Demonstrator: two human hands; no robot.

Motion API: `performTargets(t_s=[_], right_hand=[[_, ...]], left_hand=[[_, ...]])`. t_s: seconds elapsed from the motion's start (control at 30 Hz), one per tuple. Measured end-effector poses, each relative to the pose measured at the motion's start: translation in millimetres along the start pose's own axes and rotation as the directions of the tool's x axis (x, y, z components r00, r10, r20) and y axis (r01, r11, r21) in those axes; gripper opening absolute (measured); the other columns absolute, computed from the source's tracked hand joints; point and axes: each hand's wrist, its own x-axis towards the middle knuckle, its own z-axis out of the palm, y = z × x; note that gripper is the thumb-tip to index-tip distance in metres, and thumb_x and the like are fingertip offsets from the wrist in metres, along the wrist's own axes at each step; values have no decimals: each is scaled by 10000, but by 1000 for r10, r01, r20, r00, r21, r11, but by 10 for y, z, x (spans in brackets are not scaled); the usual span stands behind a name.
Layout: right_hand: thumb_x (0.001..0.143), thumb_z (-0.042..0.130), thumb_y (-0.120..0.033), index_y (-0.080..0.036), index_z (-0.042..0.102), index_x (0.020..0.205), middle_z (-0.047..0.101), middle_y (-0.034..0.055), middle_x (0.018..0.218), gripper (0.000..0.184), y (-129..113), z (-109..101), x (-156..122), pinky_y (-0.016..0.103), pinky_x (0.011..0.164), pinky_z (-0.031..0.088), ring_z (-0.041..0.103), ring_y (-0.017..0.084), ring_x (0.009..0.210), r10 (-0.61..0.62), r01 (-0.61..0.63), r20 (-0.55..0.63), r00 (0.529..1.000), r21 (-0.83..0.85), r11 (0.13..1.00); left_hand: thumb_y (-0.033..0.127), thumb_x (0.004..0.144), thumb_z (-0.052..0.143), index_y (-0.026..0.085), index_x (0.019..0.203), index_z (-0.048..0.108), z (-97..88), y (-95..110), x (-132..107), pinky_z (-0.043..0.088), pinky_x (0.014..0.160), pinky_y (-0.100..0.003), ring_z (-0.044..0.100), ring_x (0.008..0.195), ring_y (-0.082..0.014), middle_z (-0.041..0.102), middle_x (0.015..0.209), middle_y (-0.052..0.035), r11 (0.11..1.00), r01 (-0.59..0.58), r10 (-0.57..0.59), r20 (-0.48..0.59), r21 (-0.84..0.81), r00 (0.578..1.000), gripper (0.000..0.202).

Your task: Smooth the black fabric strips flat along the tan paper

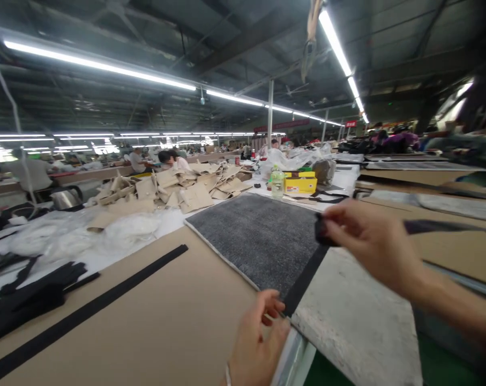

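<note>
A dark grey carpet mat (259, 236) lies on the brown cardboard-covered table (166, 321). A black strip (305, 279) runs along the mat's right edge. My left hand (256, 343) pinches the strip's near end at the mat's front corner. My right hand (367, 241) is raised over the mat's right side, its fingers closed on the strip's far end, and a dark band trails off to the right behind it. To the right of the strip lies a pale grey mat (355, 316).
A long black strip (86, 311) lies on the cardboard at left, with black pieces (29, 295) and clear plastic bags (66, 236) beyond. Cardboard offcuts (178, 187), a bottle (277, 182) and a yellow box (301, 183) stand behind the mat. Other people work at far tables.
</note>
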Motion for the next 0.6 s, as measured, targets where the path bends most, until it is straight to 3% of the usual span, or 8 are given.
performTargets(t_s=[0.07, 0.17, 0.27, 0.33, 0.43, 0.5, 0.6], right_hand=[[967, 413, -350, -201, 598, 893, 610, 62, 829, 248, -232, 530, -197, 273, 551, 494, 598, 158, 633, -189, 198, 145, 971, -47, 979], [996, 342, -248, -202, 555, 961, 597, 51, 857, 221, -566, 1212, -531, 243, 535, 458, 596, 138, 631, -322, 329, 243, 915, 10, 944], [1017, 314, -229, -205, 543, 975, 583, 45, 840, 234, -859, 1666, -750, 237, 503, 406, 589, 135, 626, -418, 404, 293, 860, 111, 908], [1027, 295, -239, -210, 549, 962, 575, 41, 817, 264, -1047, 1887, -839, 250, 477, 368, 566, 137, 588, -473, 438, 331, 816, 178, 881], [1027, 302, -250, -213, 558, 920, 569, 37, 798, 279, -1326, 2158, -940, 264, 494, 363, 540, 147, 566, -510, 423, 386, 769, 291, 858], [1011, 329, -241, -215, 564, 884, 576, 47, 809, 269, -1492, 2322, -988, 277, 584, 416, 563, 172, 659, -529, 371, 404, 747, 407, 835], [958, 429, -274, -216, 580, 993, 603, 87, 964, 166, -1683, 2561, -1016, 360, 788, 471, 573, 229, 899, -486, 167, 441, 755, 587, 792]], left_hand=[[373, 838, 630, 190, 1144, 545, -181, 230, -115, 449, 876, -347, 574, 1007, -235, 627, 1074, -102, 980, 37, -64, -132, -194, 989, 366], [461, 735, 745, 176, 1014, 557, -462, 394, -341, 455, 824, -317, 559, 1007, -236, 597, 1046, -108, 957, 20, -112, -308, -289, 945, 441], [503, 671, 790, 173, 943, 551, -716, 369, -627, 459, 758, -301, 566, 934, -225, 599, 981, -97, 944, 26, -184, -458, -329, 870, 490], [506, 698, 767, 170, 889, 563, -872, 332, -843, 457, 734, -293, 571, 864, -205, 610, 901, -74, 944, 27, -210, -536, -329, 818, 436], [474, 754, 722, 158, 832, 606, -1085, 308, -1177, 450, 704, -276, 556, 759, -171, 614, 790, -40, 953, 42, -230, -625, -300, 746, 346], [448, 761, 722, 152, 799, 621, -1209, 304, -1392, 435, 677, -255, 532, 712, -150, 605, 746, -23, 956, 41, -235, -672, -291, 702, 315], [418, 775, 721, 155, 754, 604, -1358, 303, -1689, 425, 667, -239, 515, 696, -137, 580, 713, -7, 954, 16, -240, -735, -298, 634, 289]])
